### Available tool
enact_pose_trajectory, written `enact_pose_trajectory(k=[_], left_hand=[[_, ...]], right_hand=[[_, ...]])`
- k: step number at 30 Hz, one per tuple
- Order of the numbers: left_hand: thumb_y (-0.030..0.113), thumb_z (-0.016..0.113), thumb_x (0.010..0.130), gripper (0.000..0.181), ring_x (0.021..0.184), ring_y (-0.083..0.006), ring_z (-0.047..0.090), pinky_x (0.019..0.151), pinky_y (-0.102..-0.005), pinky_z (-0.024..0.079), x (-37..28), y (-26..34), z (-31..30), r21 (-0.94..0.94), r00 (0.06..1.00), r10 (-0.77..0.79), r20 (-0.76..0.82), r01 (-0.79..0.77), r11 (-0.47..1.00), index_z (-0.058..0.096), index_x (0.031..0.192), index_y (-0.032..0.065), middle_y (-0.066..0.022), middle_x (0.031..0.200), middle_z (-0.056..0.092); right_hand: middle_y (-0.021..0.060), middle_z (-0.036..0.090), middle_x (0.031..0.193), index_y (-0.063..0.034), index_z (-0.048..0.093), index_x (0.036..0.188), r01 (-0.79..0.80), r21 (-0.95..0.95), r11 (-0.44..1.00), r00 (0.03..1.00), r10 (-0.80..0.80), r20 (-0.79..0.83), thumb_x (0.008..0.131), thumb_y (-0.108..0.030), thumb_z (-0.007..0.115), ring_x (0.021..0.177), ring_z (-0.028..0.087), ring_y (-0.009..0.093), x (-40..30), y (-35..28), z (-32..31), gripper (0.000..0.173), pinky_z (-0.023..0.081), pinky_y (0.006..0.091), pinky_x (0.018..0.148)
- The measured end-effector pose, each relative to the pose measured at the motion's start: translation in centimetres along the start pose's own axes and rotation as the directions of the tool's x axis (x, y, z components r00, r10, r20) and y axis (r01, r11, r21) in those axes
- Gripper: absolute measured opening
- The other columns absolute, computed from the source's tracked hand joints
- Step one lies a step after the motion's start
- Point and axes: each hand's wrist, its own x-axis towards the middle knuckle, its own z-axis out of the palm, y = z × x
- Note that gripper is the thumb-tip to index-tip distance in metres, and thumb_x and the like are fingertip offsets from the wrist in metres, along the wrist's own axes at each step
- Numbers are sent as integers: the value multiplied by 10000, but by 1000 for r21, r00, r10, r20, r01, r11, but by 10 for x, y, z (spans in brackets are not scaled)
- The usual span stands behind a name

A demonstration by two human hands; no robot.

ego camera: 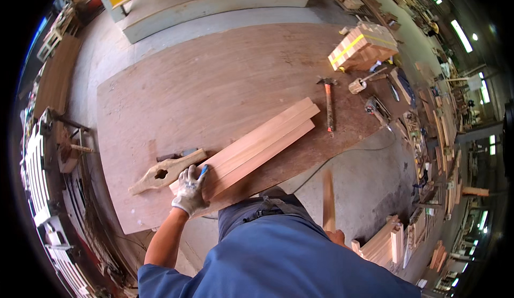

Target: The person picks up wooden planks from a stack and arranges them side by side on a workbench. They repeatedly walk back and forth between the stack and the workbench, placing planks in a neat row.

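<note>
My left hand (192, 189), in a white work glove with a blue patch, rests on the near end of several long wooden boards (257, 145) lying side by side, slanting across the table. Low at my right side, my bare right hand (336, 237) grips a wooden strip (328, 201), which is blurred. Just left of the gloved hand lies a shaped wooden piece (168, 171) with a hole, and behind it a dark-handled tool (176, 154). Beyond the boards' far end is a claw hammer (329, 105) with an orange and dark handle.
The large wooden tabletop (192, 81) carries a strapped bundle of wood blocks (363, 45), a wooden mallet (357, 85) and a corded power tool (376, 111) at the right. Its cable (341, 152) runs over the floor. Stacked lumber (381, 244) stands at lower right, a metal-framed machine (217, 7) beyond the table.
</note>
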Motion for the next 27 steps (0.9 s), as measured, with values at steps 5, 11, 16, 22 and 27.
enact_pose_trajectory(k=[5, 11, 16, 22, 27], left_hand=[[359, 928, 514, 1274, 1366, -503, 354, 1201, -571, 266, 5, 8, 0, 36, 1000, -21, 22, 20, 999, 306, 1609, 166, -289, 1479, 350], [381, 939, 527, 1318, 1391, -521, 316, 1199, -584, 259, 24, 21, -3, 34, 997, -33, 75, 30, 999, 249, 1633, 189, -316, 1497, 310], [341, 886, 642, 1154, 1390, -553, 369, 1177, -616, 298, 36, 43, -1, 30, 998, 22, -58, -20, 999, 304, 1620, 148, -360, 1529, 336], [404, 866, 744, 965, 1426, -447, 406, 1188, -547, 350, 66, 24, -29, -119, 989, -1, -148, -16, 993, 412, 1559, 156, -256, 1544, 415], [314, 771, 841, 847, 1500, -402, 329, 1229, -522, 293, 46, -85, -19, 29, 951, -304, -57, 306, 952, 385, 1556, 74, -206, 1589, 396]], right_hand=[[301, 666, 1061, 88, 551, 1157, 198, 190, 962, 932, -125, -340, 854, -380, 751, 1019, 642, 491, -25, 18, -7, 592, 500, 532, 911], [320, 632, 1141, 78, 552, 1182, 216, 289, 933, 956, -142, -257, 889, -281, 742, 1066, 621, 489, -42, -12, -50, 501, 499, 516, 910], [327, 621, 1185, 82, 551, 1223, 306, 238, 922, 926, -230, -299, 901, -266, 738, 1089, 615, 493, -40, -5, -68, 510, 499, 511, 920], [327, 621, 1189, 83, 548, 1235, 331, 189, 924, 893, -242, -380, 905, -268, 734, 1089, 616, 494, -23, -21, -70, 517, 499, 512, 923], [327, 620, 1192, 84, 545, 1245, 342, 162, 925, 882, -258, -393, 908, -269, 731, 1089, 616, 495, -17, -36, -70, 522, 499, 512, 924]])
